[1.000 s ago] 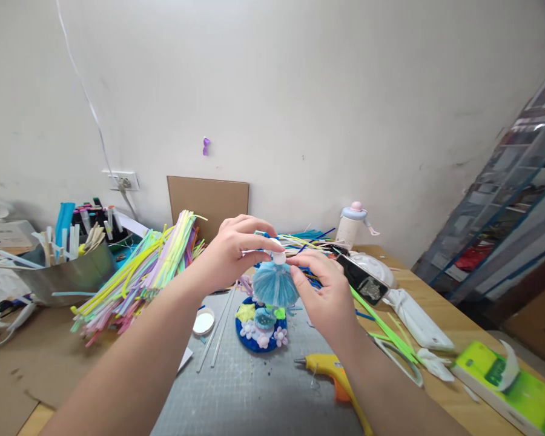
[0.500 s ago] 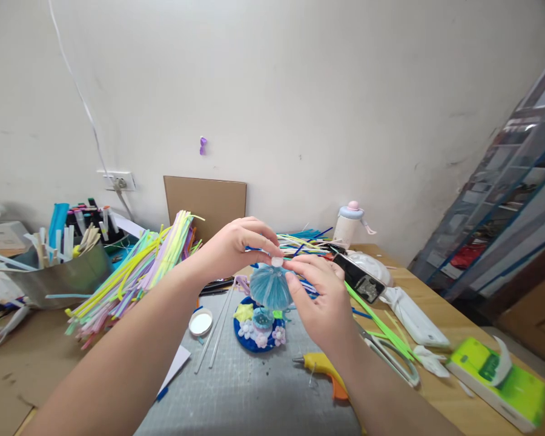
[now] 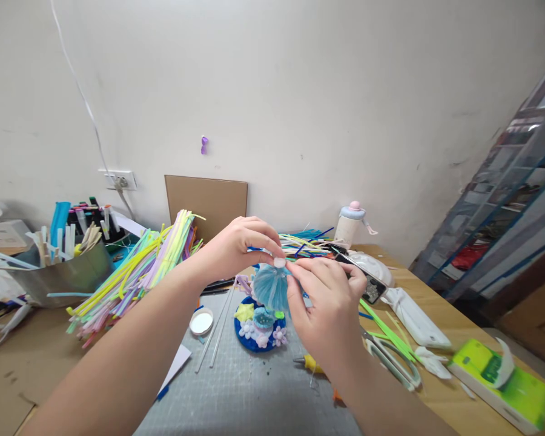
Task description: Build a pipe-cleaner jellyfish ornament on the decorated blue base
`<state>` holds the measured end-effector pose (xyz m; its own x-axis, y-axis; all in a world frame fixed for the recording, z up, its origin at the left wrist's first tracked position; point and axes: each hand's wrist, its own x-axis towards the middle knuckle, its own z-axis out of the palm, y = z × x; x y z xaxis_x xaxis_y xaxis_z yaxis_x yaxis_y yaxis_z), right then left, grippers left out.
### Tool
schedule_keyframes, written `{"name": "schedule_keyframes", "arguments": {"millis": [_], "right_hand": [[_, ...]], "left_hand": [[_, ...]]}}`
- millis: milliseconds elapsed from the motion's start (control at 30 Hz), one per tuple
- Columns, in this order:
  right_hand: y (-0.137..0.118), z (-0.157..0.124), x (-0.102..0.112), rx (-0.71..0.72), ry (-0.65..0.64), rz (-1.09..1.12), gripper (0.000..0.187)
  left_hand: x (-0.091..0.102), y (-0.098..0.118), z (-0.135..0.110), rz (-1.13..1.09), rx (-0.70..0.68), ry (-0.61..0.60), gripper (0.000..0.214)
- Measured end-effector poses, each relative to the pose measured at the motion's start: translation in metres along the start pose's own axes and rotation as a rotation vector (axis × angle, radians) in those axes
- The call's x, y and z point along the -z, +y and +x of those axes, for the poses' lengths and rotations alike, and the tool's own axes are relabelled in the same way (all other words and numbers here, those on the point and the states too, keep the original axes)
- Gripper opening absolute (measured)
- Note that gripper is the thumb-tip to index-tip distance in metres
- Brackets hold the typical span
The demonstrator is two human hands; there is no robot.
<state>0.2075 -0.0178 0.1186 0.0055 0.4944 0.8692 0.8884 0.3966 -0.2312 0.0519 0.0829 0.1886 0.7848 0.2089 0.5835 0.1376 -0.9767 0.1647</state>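
A light blue fuzzy dome (image 3: 271, 287), apparently made of pipe cleaners, is held above the mat with a small whitish round piece (image 3: 279, 263) at its top. My left hand (image 3: 249, 242) reaches over from the left, fingertips pinched at the whitish piece. My right hand (image 3: 324, 297) pinches with thumb and forefinger at the dome's upper right side; the exact grip is partly hidden. Below stands a dark blue round base (image 3: 249, 346) bearing a yellow star (image 3: 244, 312), pale flowers (image 3: 279, 336) and a blue fuzzy figure (image 3: 263, 318).
Under my right wrist lies a yellow glue gun (image 3: 311, 363), partly covered. Scissors (image 3: 393, 360) and a green packet (image 3: 499, 381) are to the right. Clear sticks (image 3: 218, 333) and a white lid (image 3: 201, 321) lie left of the base. A pipe-cleaner bundle (image 3: 136, 266) is farther left.
My right hand has turned slightly, its outer fingers spreading to the right and covering more of the glue gun. The dome has tilted a little. My left hand stays nearly still.
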Motion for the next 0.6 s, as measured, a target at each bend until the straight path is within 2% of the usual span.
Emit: {"name": "schedule_keyframes", "arguments": {"millis": [267, 600], "right_hand": [[-0.003, -0.0001, 0.001, -0.024, -0.016, 0.062, 0.018], [0.0055, -0.0012, -0.004, -0.112, -0.073, 0.334, 0.017]], "left_hand": [[-0.002, -0.0021, -0.0018, 0.03, 0.005, 0.016, 0.014], [-0.0004, 0.0028, -0.0027, 0.083, 0.063, -0.043, 0.013]]}}
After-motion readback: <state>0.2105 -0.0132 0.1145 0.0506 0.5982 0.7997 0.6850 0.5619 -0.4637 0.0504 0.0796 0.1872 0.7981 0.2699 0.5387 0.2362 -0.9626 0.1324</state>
